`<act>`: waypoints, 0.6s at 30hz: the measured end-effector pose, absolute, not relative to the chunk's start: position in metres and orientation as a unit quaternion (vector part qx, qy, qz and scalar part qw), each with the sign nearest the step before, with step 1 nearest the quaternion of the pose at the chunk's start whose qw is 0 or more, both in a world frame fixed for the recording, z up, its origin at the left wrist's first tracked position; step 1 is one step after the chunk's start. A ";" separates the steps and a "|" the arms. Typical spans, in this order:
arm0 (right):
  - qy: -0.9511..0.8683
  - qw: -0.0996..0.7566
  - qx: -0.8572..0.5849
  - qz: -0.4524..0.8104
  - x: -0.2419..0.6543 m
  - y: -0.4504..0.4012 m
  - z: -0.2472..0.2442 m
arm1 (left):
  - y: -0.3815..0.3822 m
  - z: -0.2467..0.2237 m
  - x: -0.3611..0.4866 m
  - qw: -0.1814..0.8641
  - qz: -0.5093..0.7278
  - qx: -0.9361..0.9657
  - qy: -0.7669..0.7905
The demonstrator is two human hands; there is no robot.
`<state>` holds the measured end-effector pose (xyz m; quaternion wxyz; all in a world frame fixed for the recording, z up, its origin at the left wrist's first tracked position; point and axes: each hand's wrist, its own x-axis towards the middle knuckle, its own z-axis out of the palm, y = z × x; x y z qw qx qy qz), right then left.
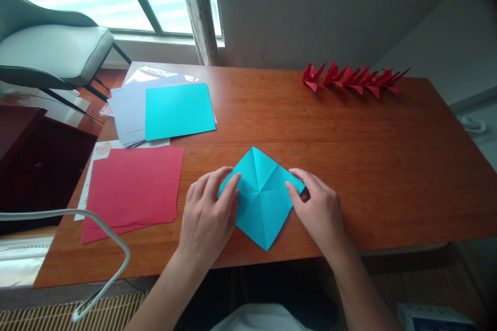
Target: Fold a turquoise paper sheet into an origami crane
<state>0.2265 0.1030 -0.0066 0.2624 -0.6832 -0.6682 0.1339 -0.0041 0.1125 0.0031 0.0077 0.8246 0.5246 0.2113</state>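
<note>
A creased square of turquoise paper (264, 204) lies near the table's front edge, turned so one corner points toward me and one away. Crease lines cross at its middle. My left hand (212, 209) pinches its left corner between thumb and fingers, covering that corner in part. On the other side, my right hand (318, 204) grips the right corner, thumb on top and fingers behind the edge.
Red sheets (135, 186) lie at the left of the wooden table (388, 165). Behind them a turquoise sheet (178, 111) rests on pale papers (126, 114). Folded red paper figures (361, 80) line the back right. A white cable (104, 227) curves at the lower left.
</note>
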 end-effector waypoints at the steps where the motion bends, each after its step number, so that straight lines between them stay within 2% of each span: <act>1: -0.670 0.258 -0.684 0.132 0.226 0.103 -0.007 | 0.112 0.003 -0.001 0.012 0.210 0.838 0.503; 4: -0.674 0.250 -0.683 0.131 0.226 0.103 -0.006 | 0.111 0.004 0.008 0.039 0.181 0.872 0.454; 12: -0.657 0.273 -0.683 0.166 0.229 0.103 -0.004 | 0.116 0.002 0.010 0.067 0.124 0.880 0.453; 18: -0.571 0.337 -0.672 0.329 0.236 0.100 -0.001 | 0.115 0.003 0.008 0.077 0.125 0.879 0.454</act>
